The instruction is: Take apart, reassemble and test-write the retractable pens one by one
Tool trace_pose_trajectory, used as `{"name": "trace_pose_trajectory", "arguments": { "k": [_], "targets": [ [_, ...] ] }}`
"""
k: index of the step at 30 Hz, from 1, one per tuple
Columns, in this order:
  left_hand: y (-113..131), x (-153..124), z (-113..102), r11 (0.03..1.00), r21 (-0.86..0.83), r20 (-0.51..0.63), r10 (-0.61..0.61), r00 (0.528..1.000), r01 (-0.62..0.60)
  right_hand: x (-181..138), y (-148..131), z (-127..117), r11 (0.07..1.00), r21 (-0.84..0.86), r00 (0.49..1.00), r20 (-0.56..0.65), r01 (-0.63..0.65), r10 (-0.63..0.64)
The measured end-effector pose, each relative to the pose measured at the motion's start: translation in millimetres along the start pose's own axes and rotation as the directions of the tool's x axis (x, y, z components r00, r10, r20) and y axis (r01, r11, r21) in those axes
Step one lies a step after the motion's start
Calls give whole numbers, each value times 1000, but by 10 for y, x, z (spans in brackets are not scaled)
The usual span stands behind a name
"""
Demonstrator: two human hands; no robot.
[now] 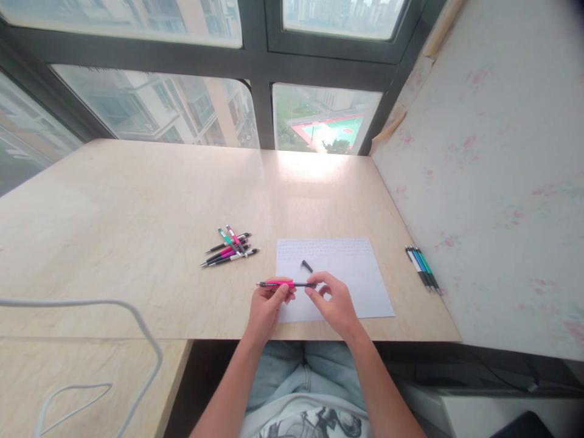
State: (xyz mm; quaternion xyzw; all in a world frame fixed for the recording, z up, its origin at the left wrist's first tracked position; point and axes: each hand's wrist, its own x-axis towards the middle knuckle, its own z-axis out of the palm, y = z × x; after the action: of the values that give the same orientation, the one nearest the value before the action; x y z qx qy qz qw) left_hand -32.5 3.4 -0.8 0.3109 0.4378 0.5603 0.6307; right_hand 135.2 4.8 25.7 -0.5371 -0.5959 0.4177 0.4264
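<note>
A slim pink-and-black pen lies level between my two hands, just above the sheet of paper. My left hand is closed round its pink barrel. At the dark right end, the thumb and fingertips of my right hand are closed on the pen's tip; any small part between them is hidden. Beneath my hands is the white paper, with lines of writing along its top. On that sheet, just beyond the pen, rests a short black piece, perhaps a cap or small case.
Left of the paper, several pens lie in a crossed pile. Several more pens sit side by side near the flowered wall. A white cable loops over the lower left. Windows stand behind the wooden table.
</note>
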Motion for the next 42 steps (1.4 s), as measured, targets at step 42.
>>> {"name": "trace_pose_trajectory", "arguments": {
  "k": [42],
  "targets": [
    [-11,14,-39,990,-141,-50,-6,999,-1,1,-8,-196,996,-63,993,-94,62,-68]
  ]
}}
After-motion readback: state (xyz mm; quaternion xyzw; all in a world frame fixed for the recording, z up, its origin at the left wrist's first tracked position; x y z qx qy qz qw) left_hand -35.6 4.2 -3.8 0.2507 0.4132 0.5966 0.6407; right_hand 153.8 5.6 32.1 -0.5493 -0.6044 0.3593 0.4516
